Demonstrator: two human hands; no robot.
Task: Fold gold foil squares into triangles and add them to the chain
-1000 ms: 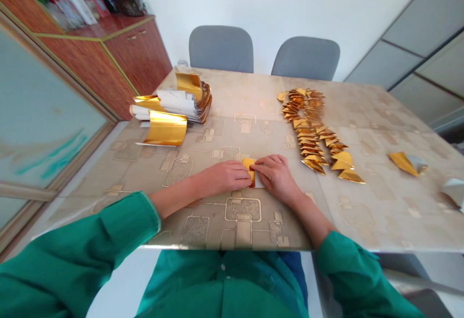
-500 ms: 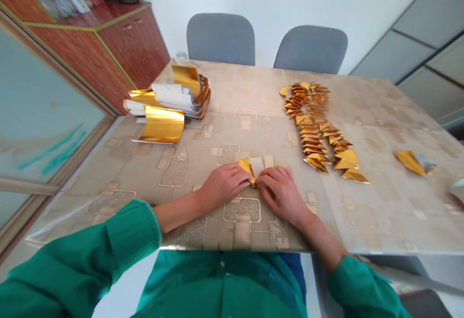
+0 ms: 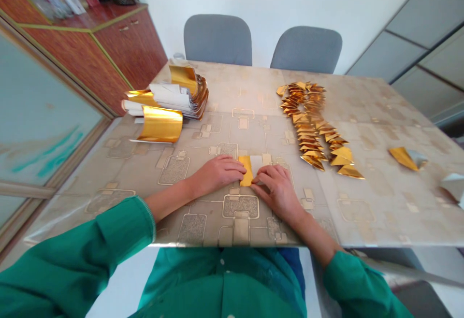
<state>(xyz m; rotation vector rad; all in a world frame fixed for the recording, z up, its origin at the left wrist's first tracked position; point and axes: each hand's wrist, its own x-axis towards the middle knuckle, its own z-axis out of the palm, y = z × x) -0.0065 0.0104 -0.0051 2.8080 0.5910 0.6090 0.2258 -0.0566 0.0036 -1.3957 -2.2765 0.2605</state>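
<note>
In front of me a sheet of gold foil paper [image 3: 247, 172] lies on the table, with a gold strip on the left and a white part on the right. My left hand [image 3: 225, 173] grips its left edge, fingers together over the paper. At its lower right side, my right hand [image 3: 276, 187] is closed with thumb and fingertips on the paper. The fingers partly cover both edges. To the right of my hands stand curved rows of folded gold paper pieces [image 3: 310, 132].
A stack of gold and white paper sheets [image 3: 174, 96] sits at the back left, with a curled gold sheet [image 3: 162, 123] before it. A loose folded gold piece [image 3: 404, 157] lies far right. Two grey chairs [image 3: 217, 40] stand behind the patterned table [image 3: 203, 221].
The paper between my hands now lies flatter, and its gold strip shows wider. My left hand has shifted slightly left and up along the edge. My right hand stays close to the lower edge.
</note>
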